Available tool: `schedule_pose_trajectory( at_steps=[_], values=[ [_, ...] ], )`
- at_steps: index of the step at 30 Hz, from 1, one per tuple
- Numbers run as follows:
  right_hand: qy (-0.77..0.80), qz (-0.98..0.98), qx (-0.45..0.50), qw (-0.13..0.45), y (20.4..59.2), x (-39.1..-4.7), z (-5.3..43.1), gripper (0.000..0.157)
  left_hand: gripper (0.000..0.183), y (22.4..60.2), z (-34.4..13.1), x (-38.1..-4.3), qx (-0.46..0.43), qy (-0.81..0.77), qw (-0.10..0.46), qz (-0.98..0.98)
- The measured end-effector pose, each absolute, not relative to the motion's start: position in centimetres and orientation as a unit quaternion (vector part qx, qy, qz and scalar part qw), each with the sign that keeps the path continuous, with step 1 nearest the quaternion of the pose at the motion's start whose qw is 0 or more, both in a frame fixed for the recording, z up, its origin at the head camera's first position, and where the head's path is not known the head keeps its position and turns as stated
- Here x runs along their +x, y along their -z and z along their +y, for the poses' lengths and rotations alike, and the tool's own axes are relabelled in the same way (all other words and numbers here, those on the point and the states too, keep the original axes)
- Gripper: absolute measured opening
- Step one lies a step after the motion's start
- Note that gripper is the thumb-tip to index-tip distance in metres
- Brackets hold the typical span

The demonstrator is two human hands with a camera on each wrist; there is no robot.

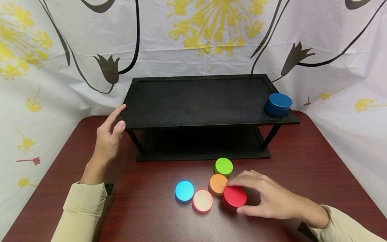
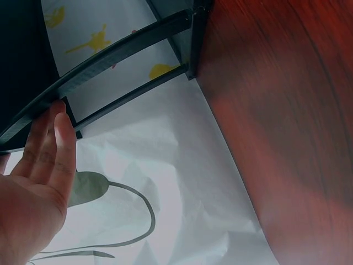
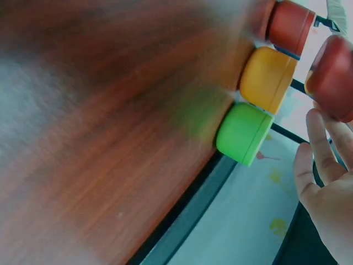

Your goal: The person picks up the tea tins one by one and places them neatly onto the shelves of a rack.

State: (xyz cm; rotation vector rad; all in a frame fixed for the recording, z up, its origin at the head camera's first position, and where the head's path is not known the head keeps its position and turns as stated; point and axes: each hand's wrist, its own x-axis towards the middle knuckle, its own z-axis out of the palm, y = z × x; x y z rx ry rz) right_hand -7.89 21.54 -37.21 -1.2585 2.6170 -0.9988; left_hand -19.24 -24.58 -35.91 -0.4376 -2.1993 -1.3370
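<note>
My right hand (image 1: pixel 266 196) pinches a round red tin (image 1: pixel 235 196) between thumb and fingers. In the right wrist view the held red tin (image 3: pixel 333 80) appears raised off the table, apart from the others. Just left of it sit an orange tin (image 1: pixel 218 184) and a green tin (image 1: pixel 223 166). A pale-topped tin with a red side (image 1: pixel 203 201) and a light blue tin (image 1: pixel 184 191) stand further left. My left hand (image 1: pixel 107 139) touches the left end of a black two-level shelf (image 1: pixel 193 101), its fingers extended along the edge in the left wrist view.
A dark blue tin (image 1: pixel 278 104) stands on the top level of the shelf, at its right end. The shelf's lower level (image 1: pixel 199 143) lies close to the brown table (image 1: pixel 145 205). A white patterned sheet (image 1: pixel 193 60) hangs behind and on both sides.
</note>
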Motion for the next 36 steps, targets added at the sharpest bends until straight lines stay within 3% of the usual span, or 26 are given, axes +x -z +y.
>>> schedule_pose_trajectory(
  at_steps=[22, 36],
  values=[
    [0.346, 0.853, -0.388, -0.038, 35.2, -9.8, 20.7, 0.058, 0.046, 36.1, -24.6, -19.3, -0.164, 0.486, 0.27, -0.815],
    [0.356, 0.838, -0.385, -0.151, 33.4, -11.2, 20.4, 0.066, 0.046, 35.8, -24.5, -19.2, -0.162, 0.484, 0.27, -0.817]
  ],
)
